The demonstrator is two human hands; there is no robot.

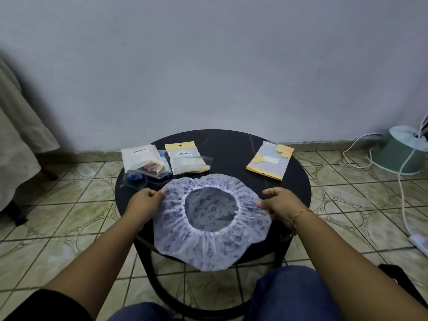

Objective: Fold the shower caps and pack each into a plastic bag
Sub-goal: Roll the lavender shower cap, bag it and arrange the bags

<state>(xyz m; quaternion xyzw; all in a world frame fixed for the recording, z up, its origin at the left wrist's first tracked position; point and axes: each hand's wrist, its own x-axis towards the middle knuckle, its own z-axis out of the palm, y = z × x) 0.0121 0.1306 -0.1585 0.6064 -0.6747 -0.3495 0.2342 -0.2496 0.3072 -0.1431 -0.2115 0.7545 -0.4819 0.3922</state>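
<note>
A white shower cap (208,244) with a blue print lies spread out, opening upward, on the near half of a round black table (231,144). Its front edge hangs over the table's rim. My left hand (144,201) pinches the cap's left edge. My right hand (281,206) pinches its right edge. Packed plastic bags lie at the back left: one white-topped bag (141,158) and one with a yellow header (185,159). A flat, seemingly empty bag (269,163) with yellow trim lies at the back right.
A loose clear bag with blue pieces (136,178) lies by the left bags. A pale green fan base (400,151) and white cables (403,195) are on the tiled floor at right. Draped cloth (18,126) hangs at left. My knees are below the table.
</note>
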